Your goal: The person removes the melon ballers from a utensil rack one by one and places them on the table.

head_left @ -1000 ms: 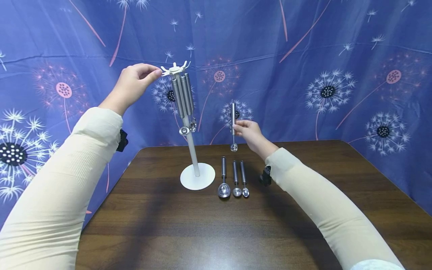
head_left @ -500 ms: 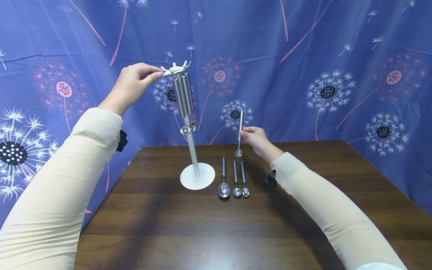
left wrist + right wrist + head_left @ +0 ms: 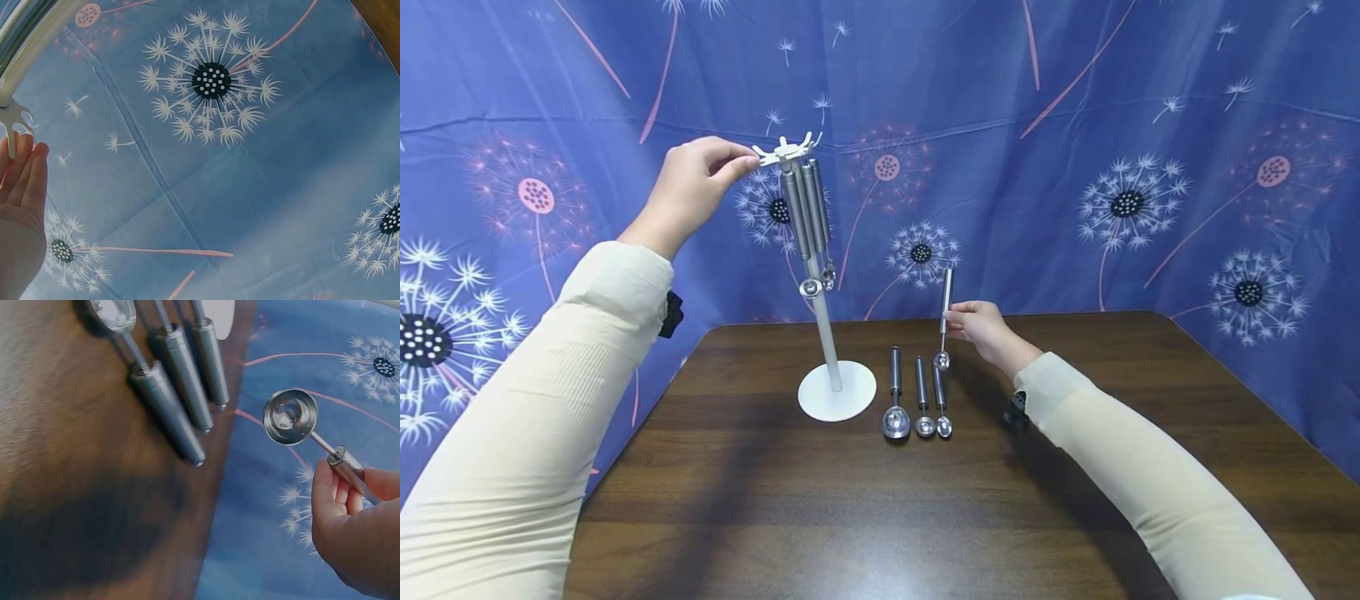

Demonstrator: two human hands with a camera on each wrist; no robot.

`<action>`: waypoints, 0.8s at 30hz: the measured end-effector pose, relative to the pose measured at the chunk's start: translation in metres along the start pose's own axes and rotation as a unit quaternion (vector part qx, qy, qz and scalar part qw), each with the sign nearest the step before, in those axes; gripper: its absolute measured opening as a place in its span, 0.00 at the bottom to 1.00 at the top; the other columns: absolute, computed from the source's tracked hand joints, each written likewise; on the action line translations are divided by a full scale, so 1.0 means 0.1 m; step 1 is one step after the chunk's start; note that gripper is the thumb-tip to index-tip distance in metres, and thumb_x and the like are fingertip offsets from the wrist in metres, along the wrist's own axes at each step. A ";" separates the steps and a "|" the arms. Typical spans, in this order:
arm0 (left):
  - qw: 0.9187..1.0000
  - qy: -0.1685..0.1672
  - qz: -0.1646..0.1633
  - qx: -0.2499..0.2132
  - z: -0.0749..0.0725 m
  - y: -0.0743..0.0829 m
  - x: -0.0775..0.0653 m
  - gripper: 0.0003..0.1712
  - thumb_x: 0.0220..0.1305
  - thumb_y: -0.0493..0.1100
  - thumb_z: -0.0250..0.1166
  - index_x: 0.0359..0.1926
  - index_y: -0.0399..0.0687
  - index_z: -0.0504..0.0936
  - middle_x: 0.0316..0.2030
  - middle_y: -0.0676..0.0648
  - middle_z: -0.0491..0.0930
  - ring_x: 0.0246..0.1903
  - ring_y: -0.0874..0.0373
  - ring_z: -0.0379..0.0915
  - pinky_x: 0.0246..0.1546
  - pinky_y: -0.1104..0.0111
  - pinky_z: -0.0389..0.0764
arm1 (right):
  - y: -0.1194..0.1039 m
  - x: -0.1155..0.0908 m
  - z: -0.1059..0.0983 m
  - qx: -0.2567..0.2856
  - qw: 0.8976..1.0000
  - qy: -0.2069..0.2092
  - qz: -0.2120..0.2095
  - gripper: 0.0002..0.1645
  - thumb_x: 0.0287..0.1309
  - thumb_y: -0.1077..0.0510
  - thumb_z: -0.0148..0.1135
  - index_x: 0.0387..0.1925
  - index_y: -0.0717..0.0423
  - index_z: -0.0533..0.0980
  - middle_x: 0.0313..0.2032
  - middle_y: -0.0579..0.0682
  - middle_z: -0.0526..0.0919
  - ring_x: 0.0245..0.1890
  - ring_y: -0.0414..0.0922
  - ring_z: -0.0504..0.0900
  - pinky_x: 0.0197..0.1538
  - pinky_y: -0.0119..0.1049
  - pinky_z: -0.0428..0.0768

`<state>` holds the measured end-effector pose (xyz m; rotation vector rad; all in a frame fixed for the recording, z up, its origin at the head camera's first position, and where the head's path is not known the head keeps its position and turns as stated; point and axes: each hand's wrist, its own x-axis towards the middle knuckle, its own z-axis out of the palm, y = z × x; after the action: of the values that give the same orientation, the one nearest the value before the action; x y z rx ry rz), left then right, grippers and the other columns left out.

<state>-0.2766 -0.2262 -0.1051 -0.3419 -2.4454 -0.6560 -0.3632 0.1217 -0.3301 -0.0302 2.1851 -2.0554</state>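
Observation:
My left hand (image 3: pixel 692 187) pinches one arm of the hooked top (image 3: pixel 786 152) of a white stand. Several metal utensils (image 3: pixel 796 215) with thick cylindrical handles hang from the stand's hooks, small bowls downward. My right hand (image 3: pixel 988 333) grips the handle of a metal scoop (image 3: pixel 290 417), held upright above the table's far side. Its round, shallow bowl points down in the head view. Three more scoops lie side by side below it: a large one (image 3: pixel 896 422), a smaller one (image 3: pixel 925 427) and a small one (image 3: pixel 943 427) whose handle top is partly hidden.
The stand's round white base (image 3: pixel 837 408) sits on a dark wooden table (image 3: pixel 820 517), left of the lying scoops. A blue curtain (image 3: pixel 1060 83) with a dandelion pattern hangs behind the table.
My right hand has moved down and a little rightward with the scoop, bringing it over the handle of the rightmost lying one. The left hand has stayed at the stand's top.

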 end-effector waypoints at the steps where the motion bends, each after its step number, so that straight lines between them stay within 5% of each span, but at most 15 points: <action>1: 1.000 0.002 0.001 0.002 0.00 0.00 0.00 0.23 0.71 0.55 0.56 0.55 0.45 0.81 0.55 0.41 0.79 0.54 0.50 0.72 0.59 0.57 0.71 | 0.02 -0.01 -0.01 -0.001 1.000 -0.002 0.005 0.24 0.68 0.66 0.53 0.61 0.75 0.64 0.39 0.52 0.74 0.32 0.38 0.78 0.63 0.45 0.76; 24: 1.000 -0.011 -0.001 -0.004 0.00 0.05 -0.06 0.25 0.73 0.55 0.53 0.59 0.44 0.78 0.58 0.41 0.76 0.56 0.49 0.72 0.61 0.56 0.72 | 0.41 -0.09 -0.14 -0.067 0.993 -0.067 0.075 0.15 0.62 0.69 0.56 0.48 0.77 0.69 0.23 0.47 0.78 0.22 0.36 0.79 0.37 0.31 0.86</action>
<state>-0.2701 -0.2229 -0.1067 -0.3505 -2.4661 -0.6658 -0.3529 0.1389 -0.3696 -0.0181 2.1692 -1.7725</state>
